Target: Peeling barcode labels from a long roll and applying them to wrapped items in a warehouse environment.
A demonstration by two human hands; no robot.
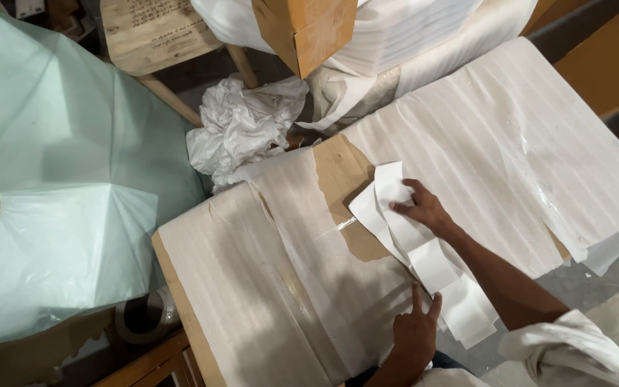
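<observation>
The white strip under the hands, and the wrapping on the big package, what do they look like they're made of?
The white strip looks like smooth matte paper or label backing; it folds crisply under the right hand, with the left hand beside it. The wrapping looks like thin foam sheet: soft, ribbed, torn to show brown cardboard.

A cardboard box (338, 172) wrapped in white foam sheet (496, 143) carries loose white paper strips (424, 251) on top
</observation>
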